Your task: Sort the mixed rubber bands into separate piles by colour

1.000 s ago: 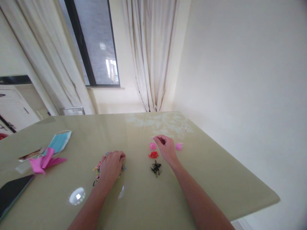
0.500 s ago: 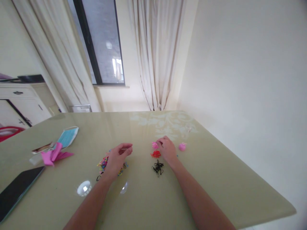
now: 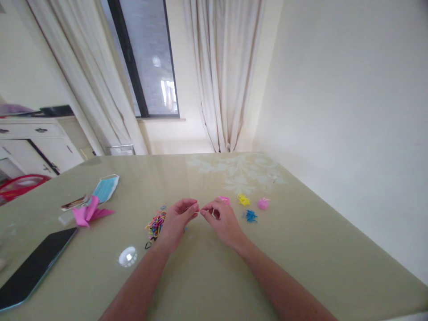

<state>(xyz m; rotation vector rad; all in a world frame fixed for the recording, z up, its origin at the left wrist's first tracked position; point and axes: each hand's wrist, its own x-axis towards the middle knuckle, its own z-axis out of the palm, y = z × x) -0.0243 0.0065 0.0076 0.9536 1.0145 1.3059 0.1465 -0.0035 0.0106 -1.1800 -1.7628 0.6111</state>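
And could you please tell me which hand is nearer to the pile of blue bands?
Right. The right hand is just to the left of the pile of blue bands; the left hand is farther left, beyond the right hand.

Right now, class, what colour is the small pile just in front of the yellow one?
Blue; the small pile shows best in the head view.

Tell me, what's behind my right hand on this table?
Past your bare right hand, part of a small, bright pink heap shows. Your hand covers the rest, and whatever else may lie behind it can't be seen.
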